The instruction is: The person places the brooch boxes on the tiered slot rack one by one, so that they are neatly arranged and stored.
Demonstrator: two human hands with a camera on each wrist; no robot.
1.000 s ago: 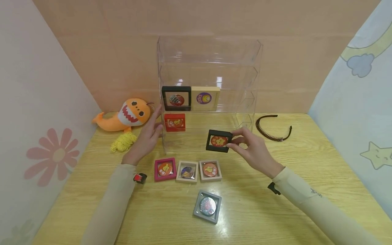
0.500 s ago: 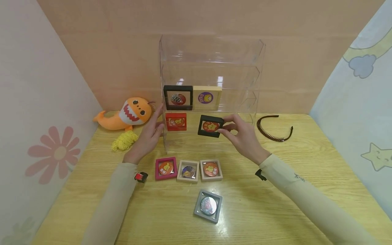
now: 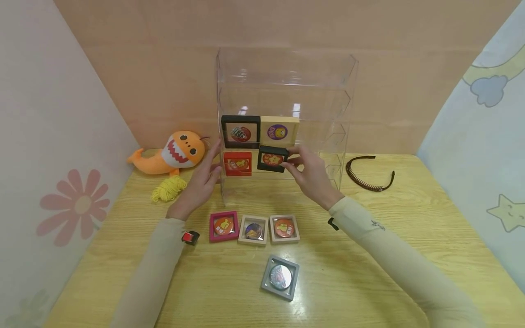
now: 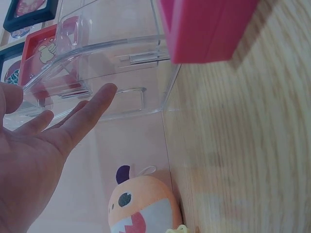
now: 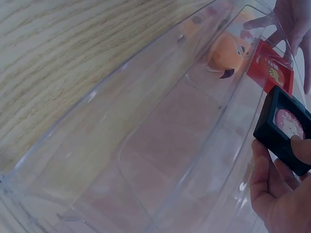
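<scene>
My right hand [image 3: 309, 171] pinches a small black square display frame [image 3: 272, 159] by its right edge, thumb in front; a round badge with a yellow star shows inside. The frame is at a lower tier of the clear acrylic rack [image 3: 283, 102], right of a red frame [image 3: 237, 164]. On the tier above stand a larger black frame [image 3: 241, 132] and a cream frame [image 3: 280, 131], side by side. With fingers extended, my left hand [image 4: 53, 141] is at the rack's left side; whether it touches the panel is hard to tell.
Before the rack lie a magenta frame [image 3: 223, 226], two pale frames, one with a thumbs-up badge [image 3: 285, 228], and a grey frame [image 3: 280, 277]. An orange plush shark [image 3: 170, 152] and yellow yarn [image 3: 168, 188] are at the left. A brown headband [image 3: 365, 186] lies at the right.
My right hand has carried the small black frame up and left, from in front of the rack to beside the red frame. The left hand stays by the rack's side.
</scene>
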